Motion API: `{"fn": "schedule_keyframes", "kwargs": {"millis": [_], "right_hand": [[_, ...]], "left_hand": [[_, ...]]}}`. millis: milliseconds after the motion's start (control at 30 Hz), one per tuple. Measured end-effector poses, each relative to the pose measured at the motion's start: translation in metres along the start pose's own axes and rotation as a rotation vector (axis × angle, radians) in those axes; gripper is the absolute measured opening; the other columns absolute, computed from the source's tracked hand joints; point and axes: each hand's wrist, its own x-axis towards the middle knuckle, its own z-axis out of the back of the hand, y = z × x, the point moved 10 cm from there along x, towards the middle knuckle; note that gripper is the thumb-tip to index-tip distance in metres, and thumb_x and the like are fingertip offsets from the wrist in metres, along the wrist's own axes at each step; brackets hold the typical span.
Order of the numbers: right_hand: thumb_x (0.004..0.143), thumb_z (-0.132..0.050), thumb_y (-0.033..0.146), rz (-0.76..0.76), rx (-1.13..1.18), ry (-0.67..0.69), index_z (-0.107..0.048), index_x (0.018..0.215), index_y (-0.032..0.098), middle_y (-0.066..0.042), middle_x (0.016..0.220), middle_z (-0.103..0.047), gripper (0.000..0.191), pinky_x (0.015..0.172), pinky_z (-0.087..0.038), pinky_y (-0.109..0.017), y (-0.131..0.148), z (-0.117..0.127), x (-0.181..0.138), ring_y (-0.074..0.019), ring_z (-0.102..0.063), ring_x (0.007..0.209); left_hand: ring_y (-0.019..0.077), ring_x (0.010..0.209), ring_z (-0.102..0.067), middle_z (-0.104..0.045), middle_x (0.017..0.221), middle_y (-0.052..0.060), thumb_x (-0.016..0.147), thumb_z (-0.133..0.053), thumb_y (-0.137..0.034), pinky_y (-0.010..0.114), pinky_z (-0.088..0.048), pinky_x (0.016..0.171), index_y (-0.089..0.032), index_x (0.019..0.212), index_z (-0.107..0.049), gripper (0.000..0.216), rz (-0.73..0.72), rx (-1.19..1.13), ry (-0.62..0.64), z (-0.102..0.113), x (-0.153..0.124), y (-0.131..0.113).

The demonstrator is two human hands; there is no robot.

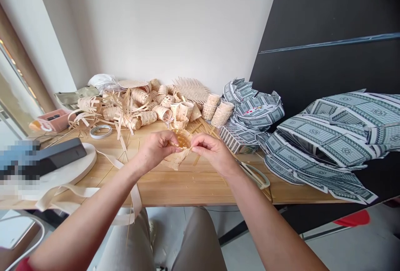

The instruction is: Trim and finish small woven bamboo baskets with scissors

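Note:
A small woven basket (pixel 175 161) of pale wood strips is held up between my hands over the front half of the wooden table. My left hand (pixel 160 148) pinches the left side of its rim between thumb and fingers. On the right side of the rim, my right hand (pixel 208 149) pinches in the same way, close to a strip end. The basket's yellowish inside faces up toward me. My fingertips partly hide the rim, so the exact strip in each pinch is hard to see.
Behind lie several woven tubes (pixel 142 96) and loose strips. A roll of tape (pixel 100 131), a long pale ribbon (pixel 73 191) and a black box (pixel 56 156) are at left. Scissors (pixel 258 175) and woven playing-card pieces (pixel 325 133) are at right. The table's front edge (pixel 187 202) is near my knees.

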Motion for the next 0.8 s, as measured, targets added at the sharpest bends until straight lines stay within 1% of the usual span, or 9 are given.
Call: {"fn": "schedule_keyframes", "kwargs": {"millis": [233,400,467,533,600,667,700,767,800], "right_hand": [[0.073,-0.060,0.017,-0.002,-0.002,0.010,-0.059,0.069,0.019,0.001,0.072,-0.055,0.005,0.065,-0.038,-0.027,0.002,-0.004,0.003,-0.0134,-0.051,0.070],[0.073,-0.059,0.018,0.001,-0.004,0.006,-0.059,0.069,0.019,0.001,0.072,-0.055,0.005,0.067,-0.038,-0.027,0.001,-0.009,0.003,-0.0136,-0.051,0.071],[0.074,-0.058,0.019,-0.012,-0.009,0.005,-0.059,0.069,0.019,0.001,0.073,-0.056,0.005,0.068,-0.039,-0.027,-0.002,-0.010,0.003,-0.0140,-0.052,0.072],[0.074,-0.058,0.019,-0.029,-0.015,0.004,-0.059,0.069,0.019,0.001,0.072,-0.056,0.005,0.068,-0.039,-0.028,-0.005,-0.011,0.002,-0.0141,-0.052,0.071],[0.073,-0.059,0.020,-0.044,-0.015,-0.011,-0.059,0.069,0.019,0.001,0.072,-0.056,0.004,0.069,-0.039,-0.028,-0.009,-0.009,0.000,-0.0142,-0.051,0.071],[0.072,-0.059,0.020,-0.060,0.007,-0.041,-0.059,0.070,0.019,0.002,0.073,-0.056,0.003,0.069,-0.039,-0.027,-0.012,-0.005,-0.002,-0.0142,-0.051,0.072],[0.072,-0.059,0.020,-0.067,0.023,-0.054,-0.059,0.070,0.019,0.002,0.073,-0.056,0.002,0.070,-0.039,-0.027,-0.014,-0.003,-0.003,-0.0142,-0.051,0.073],[0.072,-0.060,0.020,-0.081,0.054,-0.069,-0.058,0.071,0.020,0.002,0.075,-0.056,0.002,0.070,-0.039,-0.027,-0.016,0.001,-0.005,-0.0141,-0.051,0.074],[0.071,-0.060,0.021,-0.085,0.065,-0.074,-0.057,0.070,0.020,0.002,0.075,-0.055,0.003,0.070,-0.040,-0.027,-0.017,0.003,-0.006,-0.0140,-0.051,0.074]], "left_hand": [[0.0088,0.054,-0.044,-0.050,0.054,-0.003,0.065,-0.067,-0.021,0.020,-0.032,0.052,-0.016,0.056,-0.056,0.015,-0.004,-0.037,0.014,0.002,-0.001,0.003],[0.0082,0.053,-0.042,-0.049,0.054,-0.004,0.063,-0.072,-0.032,0.021,-0.033,0.051,-0.015,0.058,-0.055,0.024,0.063,-0.138,0.047,0.001,-0.001,0.022],[0.0080,0.052,-0.042,-0.049,0.055,-0.004,0.064,-0.071,-0.033,0.021,-0.033,0.050,-0.015,0.061,-0.056,0.024,0.093,-0.164,0.072,-0.002,-0.002,0.030],[0.0097,0.056,-0.048,-0.054,0.061,-0.002,0.065,-0.071,-0.031,0.022,-0.037,0.053,-0.015,0.068,-0.059,0.020,0.069,-0.153,0.074,-0.002,-0.003,0.031],[0.0146,0.074,-0.056,-0.063,0.080,0.003,0.065,-0.072,-0.029,0.025,-0.043,0.064,-0.017,0.079,-0.064,0.020,-0.020,-0.091,0.004,0.007,-0.004,0.022],[0.0193,0.094,-0.056,-0.061,0.107,0.007,0.063,-0.074,-0.029,0.029,-0.044,0.075,-0.020,0.093,-0.066,0.032,-0.099,-0.006,-0.139,0.025,-0.008,0.012],[0.0197,0.096,-0.056,-0.059,0.113,0.008,0.063,-0.075,-0.030,0.028,-0.044,0.074,-0.022,0.098,-0.065,0.038,-0.097,0.021,-0.206,0.034,-0.011,0.011],[0.0158,0.078,-0.057,-0.060,0.106,0.007,0.065,-0.073,-0.037,0.025,-0.041,0.059,-0.023,0.107,-0.063,0.046,0.031,0.007,-0.252,0.046,-0.016,0.023],[0.0123,0.064,-0.053,-0.062,0.095,0.006,0.068,-0.070,-0.042,0.023,-0.037,0.052,-0.021,0.111,-0.061,0.049,0.126,-0.035,-0.221,0.047,-0.019,0.035]]}}
